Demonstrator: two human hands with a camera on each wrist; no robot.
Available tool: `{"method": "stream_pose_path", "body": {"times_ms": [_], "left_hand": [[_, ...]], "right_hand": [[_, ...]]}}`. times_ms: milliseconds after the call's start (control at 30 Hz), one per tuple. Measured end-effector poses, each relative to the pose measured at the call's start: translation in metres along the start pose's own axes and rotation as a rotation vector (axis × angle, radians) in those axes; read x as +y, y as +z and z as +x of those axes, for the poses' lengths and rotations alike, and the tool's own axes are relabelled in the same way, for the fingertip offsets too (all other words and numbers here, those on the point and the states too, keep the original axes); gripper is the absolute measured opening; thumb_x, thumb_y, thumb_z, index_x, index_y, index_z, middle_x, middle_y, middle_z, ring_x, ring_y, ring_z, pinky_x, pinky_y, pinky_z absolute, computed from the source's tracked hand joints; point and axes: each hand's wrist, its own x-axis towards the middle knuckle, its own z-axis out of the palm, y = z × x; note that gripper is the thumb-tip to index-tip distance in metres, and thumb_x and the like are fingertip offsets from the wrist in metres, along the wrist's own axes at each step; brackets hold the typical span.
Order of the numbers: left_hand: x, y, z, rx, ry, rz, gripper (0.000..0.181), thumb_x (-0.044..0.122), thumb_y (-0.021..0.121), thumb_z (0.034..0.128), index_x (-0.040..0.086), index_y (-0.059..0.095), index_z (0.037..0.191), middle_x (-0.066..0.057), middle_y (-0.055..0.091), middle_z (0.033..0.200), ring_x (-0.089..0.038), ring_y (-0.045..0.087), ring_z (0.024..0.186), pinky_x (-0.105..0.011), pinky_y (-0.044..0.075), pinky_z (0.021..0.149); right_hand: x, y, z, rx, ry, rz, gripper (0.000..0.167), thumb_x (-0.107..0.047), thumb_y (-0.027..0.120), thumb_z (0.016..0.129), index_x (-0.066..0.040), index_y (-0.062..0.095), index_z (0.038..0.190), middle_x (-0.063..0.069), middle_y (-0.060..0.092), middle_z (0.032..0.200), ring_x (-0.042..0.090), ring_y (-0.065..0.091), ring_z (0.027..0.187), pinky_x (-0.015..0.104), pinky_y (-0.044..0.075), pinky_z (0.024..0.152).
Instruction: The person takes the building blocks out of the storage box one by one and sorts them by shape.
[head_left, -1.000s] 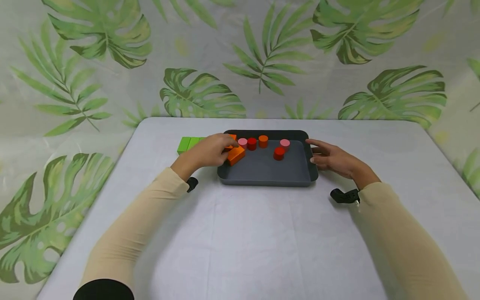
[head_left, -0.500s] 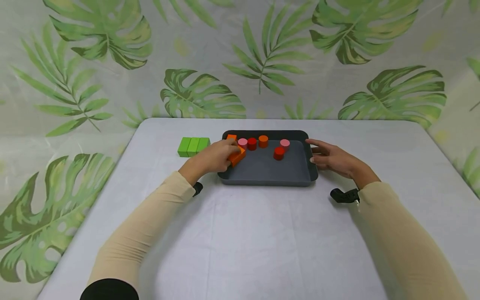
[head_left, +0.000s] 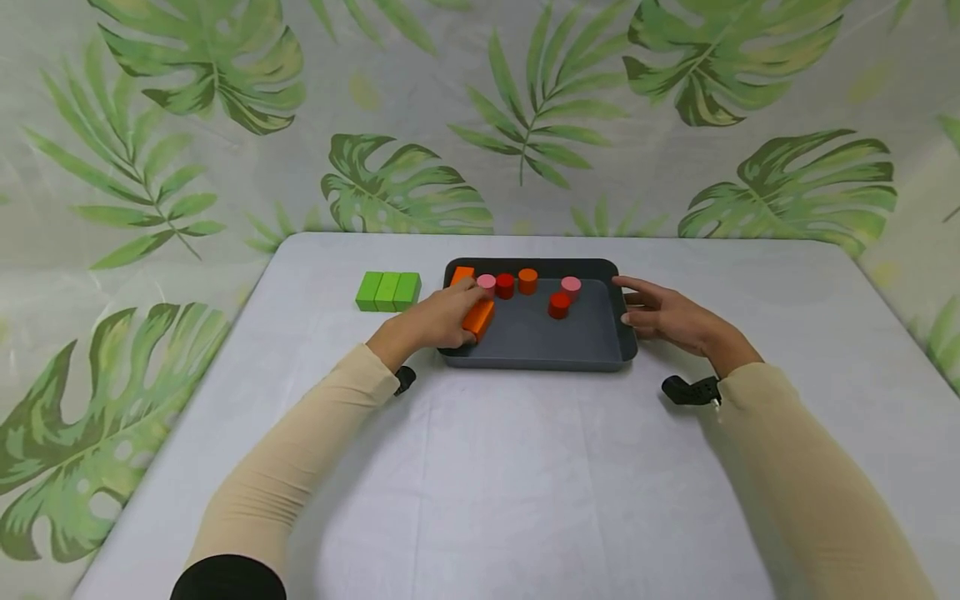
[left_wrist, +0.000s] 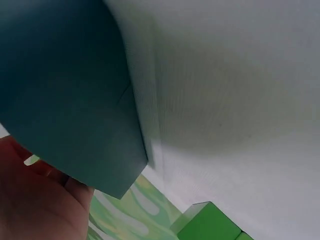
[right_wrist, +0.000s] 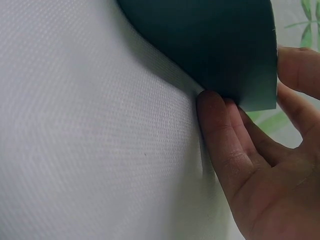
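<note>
At the left side of a dark grey tray (head_left: 536, 354), my left hand (head_left: 431, 321) pinches an orange block (head_left: 479, 320) between thumb and fingers, low inside the tray. Another orange block (head_left: 462, 273) lies behind it in the tray's back left corner, partly hidden by the fingers. My right hand (head_left: 671, 317) touches the tray's right wall with loosely extended fingers. In the right wrist view its fingertips (right_wrist: 212, 102) rest against the outside of the tray (right_wrist: 210, 50). The left wrist view shows the tray's outer wall (left_wrist: 75, 110), which hides the held block.
Along the tray's back stand pink (head_left: 486, 285), red (head_left: 505, 286) and orange (head_left: 527, 281) cylinders. Another pink cylinder (head_left: 571, 287) and a red cylinder (head_left: 558, 305) stand farther right. Three green blocks (head_left: 387, 292) lie side by side on the white-covered table (head_left: 502, 467), left of the tray.
My left hand has moved right and slightly toward me, and the orange block has turned and lowered along the tray's left side. The green blocks are uncovered. The right hand stays put.
</note>
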Motion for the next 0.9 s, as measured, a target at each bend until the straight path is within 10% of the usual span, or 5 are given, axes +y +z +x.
{"method": "stream_pose_path", "body": {"times_ms": [900], "left_hand": [[0.0010, 0.0035, 0.0015, 0.000, 0.064, -0.066, 0.064, 0.012, 0.072, 0.0872, 0.008, 0.047, 0.146, -0.011, 0.048, 0.146, -0.027, 0.051, 0.122, -0.042, 0.047, 0.106]], "right_hand": [[0.0026, -0.0005, -0.0009, -0.003, -0.007, 0.016, 0.078, -0.016, 0.055, 0.101, -0.026, 0.006, 0.161, 0.022, 0.010, 0.166, 0.043, 0.022, 0.151, 0.058, 0.028, 0.119]]}}
